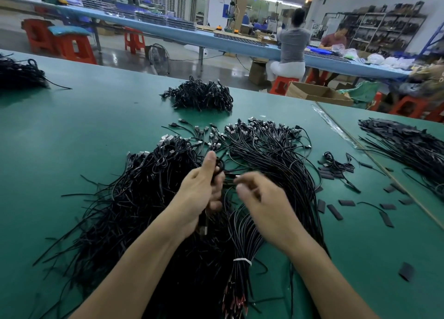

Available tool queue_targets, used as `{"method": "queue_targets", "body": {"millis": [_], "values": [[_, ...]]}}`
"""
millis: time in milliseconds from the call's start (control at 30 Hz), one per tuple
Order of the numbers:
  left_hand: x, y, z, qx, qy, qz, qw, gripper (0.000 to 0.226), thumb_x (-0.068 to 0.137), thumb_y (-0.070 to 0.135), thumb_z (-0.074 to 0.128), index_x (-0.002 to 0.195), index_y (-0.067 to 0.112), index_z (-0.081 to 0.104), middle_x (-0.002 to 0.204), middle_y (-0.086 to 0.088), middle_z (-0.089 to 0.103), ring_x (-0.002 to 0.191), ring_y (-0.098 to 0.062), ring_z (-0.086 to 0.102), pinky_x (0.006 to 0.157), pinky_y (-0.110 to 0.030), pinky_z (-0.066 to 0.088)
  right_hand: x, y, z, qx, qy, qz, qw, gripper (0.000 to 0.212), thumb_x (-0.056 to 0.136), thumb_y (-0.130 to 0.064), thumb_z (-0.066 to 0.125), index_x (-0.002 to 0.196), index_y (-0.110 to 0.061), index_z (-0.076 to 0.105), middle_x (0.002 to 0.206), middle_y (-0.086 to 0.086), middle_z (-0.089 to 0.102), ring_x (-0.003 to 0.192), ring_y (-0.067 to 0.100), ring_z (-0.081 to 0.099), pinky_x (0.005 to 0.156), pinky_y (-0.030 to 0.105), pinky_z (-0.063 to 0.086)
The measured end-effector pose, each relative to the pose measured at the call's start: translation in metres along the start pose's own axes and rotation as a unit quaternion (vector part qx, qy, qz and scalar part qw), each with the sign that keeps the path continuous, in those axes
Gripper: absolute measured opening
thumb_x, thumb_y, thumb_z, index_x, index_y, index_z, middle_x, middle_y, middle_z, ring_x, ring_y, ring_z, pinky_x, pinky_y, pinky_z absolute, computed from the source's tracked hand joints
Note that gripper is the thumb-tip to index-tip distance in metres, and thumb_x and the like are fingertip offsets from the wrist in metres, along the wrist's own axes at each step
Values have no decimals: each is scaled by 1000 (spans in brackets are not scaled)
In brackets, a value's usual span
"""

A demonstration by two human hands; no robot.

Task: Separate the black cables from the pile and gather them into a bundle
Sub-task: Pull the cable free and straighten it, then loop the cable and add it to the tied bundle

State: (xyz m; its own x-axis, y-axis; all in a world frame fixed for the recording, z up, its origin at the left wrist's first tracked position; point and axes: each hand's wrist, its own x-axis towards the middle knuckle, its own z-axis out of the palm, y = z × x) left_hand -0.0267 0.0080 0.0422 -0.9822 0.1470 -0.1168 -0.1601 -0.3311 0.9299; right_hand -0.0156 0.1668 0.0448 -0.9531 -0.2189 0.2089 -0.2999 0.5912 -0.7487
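Note:
A big pile of black cables [149,194] with metal plugs spreads over the green table [72,131] in front of me. My left hand [201,194] is above the pile's middle and grips a small bunch of black cables [217,167], thumb up. My right hand [262,198] hovers just to its right, blurred, with its fingers curled near a cable end; whether it pinches that cable is unclear. A group of cables tied with a white band [242,261] lies below my right wrist.
A finished heap of black cables [201,95] sits farther back, another heap [19,74] at the far left, and a third pile [406,146] on the right. Loose black sleeve pieces [336,210] lie scattered at right. People sit at a blue bench behind.

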Motion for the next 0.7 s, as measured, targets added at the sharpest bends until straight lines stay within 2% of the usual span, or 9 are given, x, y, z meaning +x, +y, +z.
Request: {"method": "queue_targets", "body": {"millis": [100, 167, 233, 300, 400, 567, 633, 700], "values": [[0, 0, 3, -33, 29, 42, 998, 54, 82, 68, 44, 46, 27, 47, 52, 6, 40, 45, -8, 36, 41, -21, 37, -11, 10, 7, -196, -149, 0, 969, 12, 93, -31, 63, 104, -33, 67, 95, -16, 51, 92, 5, 54, 84, 28, 50], [-1, 0, 4, -26, 35, 64, 997, 52, 82, 67, 43, 48, 28, 45, 53, 4, 46, 43, -9, 40, 39, -21, 36, -17, 12, 11, -256, -186, -6, 949, 17, 90, -35, 62, 107, -36, 67, 90, -17, 42, 95, 6, 49, 79, 24, 42], [-3, -1, 5, -20, 34, 77, 996, 51, 85, 66, 42, 53, 26, 44, 50, 4, 42, 39, -8, 35, 34, -20, 31, -18, 10, 16, -296, -188, -23, 936, 22, 89, -35, 59, 110, -36, 66, 93, -16, 38, 101, 9, 48, 77, 24, 36], [-5, 1, 4, -21, 35, 87, 995, 52, 86, 65, 42, 59, 21, 40, 48, 5, 36, 36, -6, 28, 31, -18, 25, -19, 6, 21, -313, -187, -39, 930, 22, 89, -33, 58, 108, -33, 67, 99, -12, 43, 102, 13, 51, 77, 24, 35], [-5, 2, 4, -28, 36, 91, 995, 54, 88, 65, 41, 54, 24, 46, 46, 6, 33, 35, -6, 24, 30, -16, 22, -21, 3, 27, -330, -164, -58, 928, 16, 91, -26, 56, 101, -26, 69, 104, -6, 52, 99, 18, 55, 73, 25, 34], [-6, 6, 3, -29, 30, 76, 996, 60, 93, 67, 36, 50, 28, 52, 47, 9, 31, 37, -6, 20, 31, -17, 21, -22, 4, 17, -270, -128, -39, 954, 13, 92, -35, 65, 100, -29, 74, 96, -15, 54, 98, 10, 57, 78, 24, 44], [-8, 7, 4, -30, 22, 68, 997, 61, 86, 73, 33, 49, 28, 52, 48, 10, 30, 38, -6, 19, 31, -17, 21, -22, 5, 6, -242, -104, -27, 964, 14, 91, -34, 68, 101, -28, 76, 95, -15, 61, 94, 8, 60, 84, 27, 51], [-9, 9, 7, -42, 10, 58, 997, 63, 81, 77, 29, 49, 27, 51, 48, 10, 28, 38, -5, 18, 31, -17, 20, -20, 5, -6, -216, -45, -17, 975, 14, 90, -27, 71, 103, -26, 77, 98, -11, 69, 90, 2, 63, 86, 21, 53]]}}
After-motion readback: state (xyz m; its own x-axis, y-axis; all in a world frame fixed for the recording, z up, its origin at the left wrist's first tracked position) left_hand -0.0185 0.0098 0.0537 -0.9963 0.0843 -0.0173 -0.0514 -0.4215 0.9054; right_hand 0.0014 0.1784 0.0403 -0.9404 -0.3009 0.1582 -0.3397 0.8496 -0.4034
